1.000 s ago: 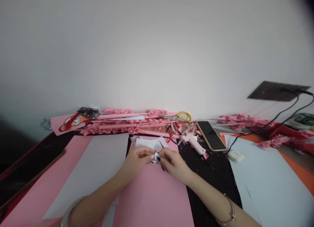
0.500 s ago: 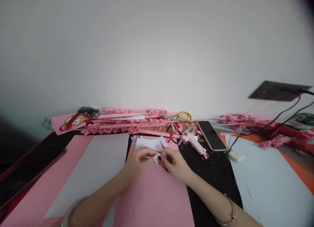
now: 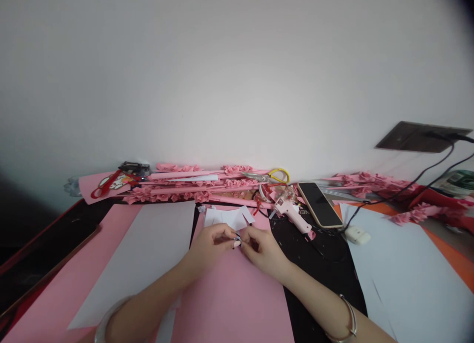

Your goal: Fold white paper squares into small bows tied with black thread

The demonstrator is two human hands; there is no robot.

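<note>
My left hand and my right hand meet over a pink sheet of paper, their fingertips pinched together. Between them is a small whitish paper piece with a dark spot, mostly covered by the fingers. Its exact shape cannot be made out. Just beyond the fingers lie white paper pieces, some cut into narrow strips.
Pink paper flower stems lie along the wall with yellow-handled scissors on top. A pink glue gun, a phone and a white case are to the right. White sheets flank both sides.
My fingers have closed further over the small paper piece, so less of it shows. My left thumb has turned, and its nail now faces me. Things around stay put.
</note>
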